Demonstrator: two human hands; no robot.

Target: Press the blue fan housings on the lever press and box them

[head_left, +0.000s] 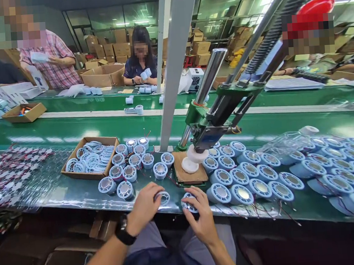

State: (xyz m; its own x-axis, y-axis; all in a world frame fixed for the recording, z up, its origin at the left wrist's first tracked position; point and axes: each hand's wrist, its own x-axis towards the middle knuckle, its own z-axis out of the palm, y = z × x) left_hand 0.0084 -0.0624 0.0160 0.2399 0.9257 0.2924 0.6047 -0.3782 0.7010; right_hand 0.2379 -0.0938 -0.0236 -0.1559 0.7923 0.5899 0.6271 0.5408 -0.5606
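Observation:
My left hand (147, 206), with a dark watch on its wrist, pinches a light-blue plastic ring (164, 198) at the table's front edge. To its right, my right hand (201, 215) curls its fingers round a light-blue round motor-like part (189, 203); they partly cover it. The ring and this part are apart. Just beyond both hands stands a green hand press (208, 126) with a white round pressing head (196, 153) over a white round seat (190, 165). The head is raised a little above the seat, which sits on a brown board.
A cardboard box (91, 173) of light-blue rings stands left, with several round housings (135, 160) beside it. Many more housings (249, 170) with thin wires crowd the right. A grey post (173, 64) rises behind. Co-workers (141, 66) sit and stand across the green conveyor (128, 125).

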